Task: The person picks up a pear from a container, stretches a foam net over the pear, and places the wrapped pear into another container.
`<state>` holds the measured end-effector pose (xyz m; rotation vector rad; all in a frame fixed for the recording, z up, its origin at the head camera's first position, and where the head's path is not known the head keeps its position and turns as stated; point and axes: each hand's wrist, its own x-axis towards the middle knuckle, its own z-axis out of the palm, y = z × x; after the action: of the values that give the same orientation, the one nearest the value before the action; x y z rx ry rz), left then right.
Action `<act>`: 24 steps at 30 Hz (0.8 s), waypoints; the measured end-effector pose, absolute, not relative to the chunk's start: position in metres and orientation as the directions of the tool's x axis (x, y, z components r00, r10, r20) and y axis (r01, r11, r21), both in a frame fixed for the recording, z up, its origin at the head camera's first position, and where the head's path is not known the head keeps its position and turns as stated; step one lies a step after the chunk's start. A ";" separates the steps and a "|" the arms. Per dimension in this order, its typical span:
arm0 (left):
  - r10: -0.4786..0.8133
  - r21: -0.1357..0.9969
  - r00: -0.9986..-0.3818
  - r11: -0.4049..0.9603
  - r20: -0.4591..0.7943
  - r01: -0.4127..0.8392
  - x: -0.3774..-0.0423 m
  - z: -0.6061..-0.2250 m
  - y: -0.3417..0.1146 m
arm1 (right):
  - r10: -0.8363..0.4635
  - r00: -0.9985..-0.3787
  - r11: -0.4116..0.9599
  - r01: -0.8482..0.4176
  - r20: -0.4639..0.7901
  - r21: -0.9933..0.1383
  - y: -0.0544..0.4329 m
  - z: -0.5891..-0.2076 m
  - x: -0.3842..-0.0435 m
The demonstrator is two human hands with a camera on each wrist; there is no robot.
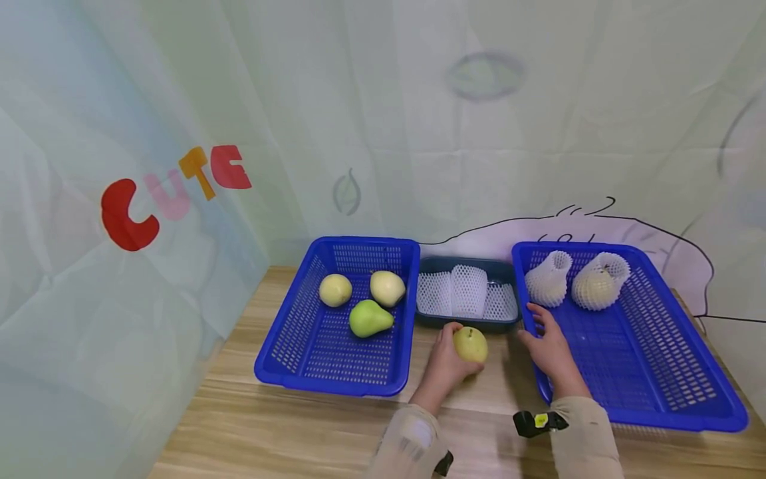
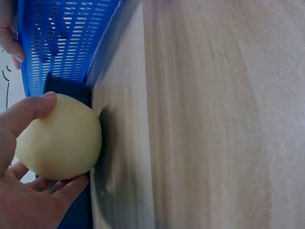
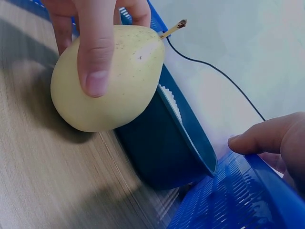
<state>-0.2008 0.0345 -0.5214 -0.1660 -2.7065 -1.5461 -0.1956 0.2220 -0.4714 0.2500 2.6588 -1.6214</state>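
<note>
My left hand (image 1: 450, 362) grips a round yellow pear (image 1: 470, 344) with a short stem, thumb on one side and fingers on the other. In the left wrist view the pear (image 2: 64, 138) casts a shadow on the table; in the right wrist view its stem points up and right, and the left thumb (image 3: 96, 62) lies across it. My right hand (image 1: 552, 349) is at the left rim of the right blue basket (image 1: 628, 372), holding no fruit, fingers loosely bent. Whether it touches the rim, I cannot tell. Beyond the hands, a dark teal tray (image 1: 467, 326) holds white foam net sleeves (image 1: 469, 291).
The left blue basket (image 1: 335, 384) contains two pale yellow pears (image 1: 335, 290) and a green pear (image 1: 370, 319). Two pears in foam nets (image 1: 598, 285) sit at the back of the right basket. A printed cloth (image 1: 389, 133) hangs behind the wooden table (image 1: 239, 419).
</note>
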 end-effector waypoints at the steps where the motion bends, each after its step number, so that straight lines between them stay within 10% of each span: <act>1: 0.080 0.860 -0.995 0.501 0.067 0.098 -0.201 -0.521 0.034 | 0.126 -0.987 0.450 0.144 -0.096 -0.882 0.222 -0.471 -0.196; 24: 0.147 0.845 -0.989 0.531 -0.024 0.058 -0.199 -0.517 0.030 | 0.128 -0.988 0.455 0.138 -0.089 -0.880 0.215 -0.467 -0.197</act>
<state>-0.1993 0.0299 -0.5173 -0.1906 -2.8291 -1.5556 -0.1974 0.2154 -0.4666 0.2446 2.6710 -1.6162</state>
